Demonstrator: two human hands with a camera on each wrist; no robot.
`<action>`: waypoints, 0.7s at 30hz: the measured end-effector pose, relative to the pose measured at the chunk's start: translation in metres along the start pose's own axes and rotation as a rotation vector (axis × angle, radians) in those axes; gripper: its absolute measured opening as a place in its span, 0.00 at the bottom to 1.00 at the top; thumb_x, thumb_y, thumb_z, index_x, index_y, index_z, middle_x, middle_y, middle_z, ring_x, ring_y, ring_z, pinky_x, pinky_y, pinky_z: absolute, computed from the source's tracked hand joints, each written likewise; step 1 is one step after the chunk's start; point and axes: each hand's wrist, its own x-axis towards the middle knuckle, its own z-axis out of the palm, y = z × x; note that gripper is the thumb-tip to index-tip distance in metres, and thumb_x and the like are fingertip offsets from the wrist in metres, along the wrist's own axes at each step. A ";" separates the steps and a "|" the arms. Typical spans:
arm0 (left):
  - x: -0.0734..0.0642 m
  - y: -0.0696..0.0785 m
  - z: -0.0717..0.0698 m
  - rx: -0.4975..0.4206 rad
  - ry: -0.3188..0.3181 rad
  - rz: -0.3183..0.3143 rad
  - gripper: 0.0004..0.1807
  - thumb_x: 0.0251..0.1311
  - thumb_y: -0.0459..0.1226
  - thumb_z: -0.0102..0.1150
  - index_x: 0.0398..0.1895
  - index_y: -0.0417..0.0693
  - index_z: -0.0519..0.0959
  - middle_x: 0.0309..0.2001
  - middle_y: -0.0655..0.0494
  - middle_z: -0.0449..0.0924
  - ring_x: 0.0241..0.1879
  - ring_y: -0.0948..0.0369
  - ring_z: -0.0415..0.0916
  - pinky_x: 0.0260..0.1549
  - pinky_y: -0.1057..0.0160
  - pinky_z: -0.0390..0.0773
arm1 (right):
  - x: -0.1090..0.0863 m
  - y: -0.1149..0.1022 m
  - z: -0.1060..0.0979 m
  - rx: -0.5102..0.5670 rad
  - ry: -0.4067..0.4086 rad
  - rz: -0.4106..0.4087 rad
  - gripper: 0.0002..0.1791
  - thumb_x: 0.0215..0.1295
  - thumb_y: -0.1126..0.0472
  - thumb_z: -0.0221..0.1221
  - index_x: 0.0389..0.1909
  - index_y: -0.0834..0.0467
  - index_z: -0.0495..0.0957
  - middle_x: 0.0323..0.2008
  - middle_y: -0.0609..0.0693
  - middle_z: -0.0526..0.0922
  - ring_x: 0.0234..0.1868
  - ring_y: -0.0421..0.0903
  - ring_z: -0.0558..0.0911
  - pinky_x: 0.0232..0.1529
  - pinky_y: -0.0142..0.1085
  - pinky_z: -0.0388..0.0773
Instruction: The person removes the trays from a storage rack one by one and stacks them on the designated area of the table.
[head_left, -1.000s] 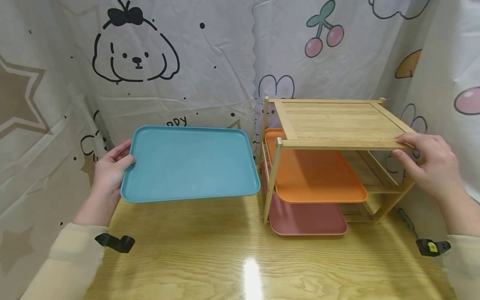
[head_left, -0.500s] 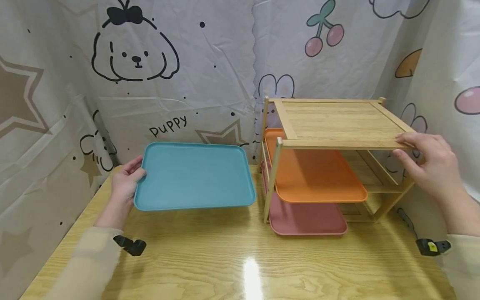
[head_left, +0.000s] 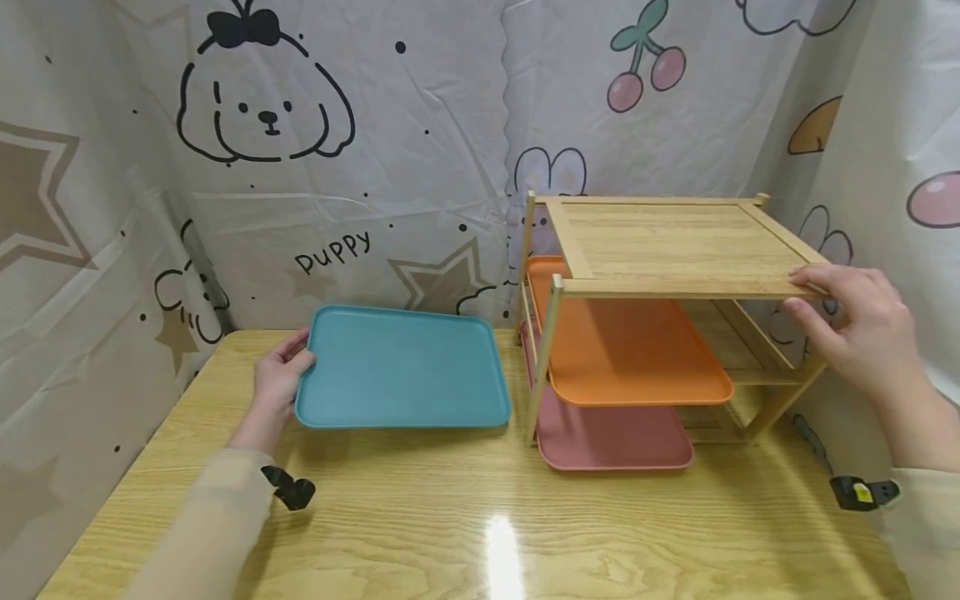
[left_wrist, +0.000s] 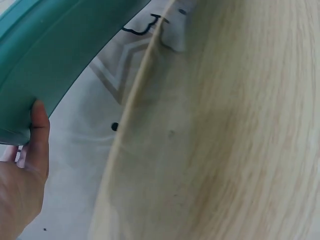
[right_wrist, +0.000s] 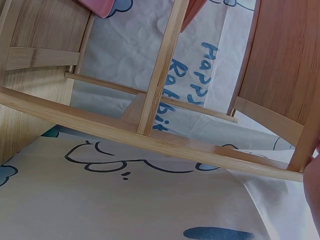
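Note:
My left hand (head_left: 279,377) pinches the left edge of a blue tray (head_left: 405,367), thumb on the upper side and fingers behind. The tray tilts towards me over the left part of the table, just left of a wooden shelf rack (head_left: 675,242). In the left wrist view, the thumb lies along the tray's underside or rim (left_wrist: 55,65). My right hand (head_left: 866,329) holds the rack's top at its front right corner, fingers over the board and thumb below the front edge. An orange tray (head_left: 637,358) lies on the middle shelf, and a pink tray (head_left: 615,437) lies on the bottom one.
Both lower trays stick out past the rack's front. The wooden table (head_left: 420,517) runs up to a printed cloth (head_left: 420,167) hung behind and at both sides. A rack side bar (right_wrist: 160,70) crosses the right wrist view.
My left hand has brought the blue tray down and to the right, closer to the table and the rack. The right hand stays at the rack's corner.

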 end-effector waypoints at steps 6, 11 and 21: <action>0.008 -0.009 0.004 0.009 -0.016 -0.004 0.28 0.61 0.31 0.50 0.67 0.50 0.67 0.63 0.51 0.68 0.54 0.64 0.65 0.52 0.66 0.69 | 0.000 0.000 0.001 0.006 0.004 0.003 0.25 0.64 0.43 0.57 0.43 0.63 0.80 0.44 0.58 0.82 0.43 0.57 0.70 0.55 0.18 0.53; 0.014 -0.012 0.008 0.021 -0.050 -0.024 0.28 0.62 0.33 0.51 0.68 0.53 0.66 0.64 0.51 0.66 0.54 0.64 0.65 0.54 0.64 0.69 | 0.000 0.001 -0.001 0.002 -0.006 0.008 0.24 0.63 0.44 0.57 0.44 0.62 0.79 0.46 0.55 0.82 0.44 0.58 0.70 0.55 0.18 0.53; 0.024 -0.016 0.005 0.077 -0.152 -0.083 0.33 0.63 0.36 0.56 0.71 0.47 0.59 0.70 0.46 0.59 0.65 0.54 0.61 0.63 0.54 0.64 | -0.001 0.002 0.001 0.009 0.007 0.005 0.25 0.63 0.43 0.57 0.43 0.62 0.80 0.46 0.56 0.82 0.43 0.59 0.71 0.55 0.20 0.54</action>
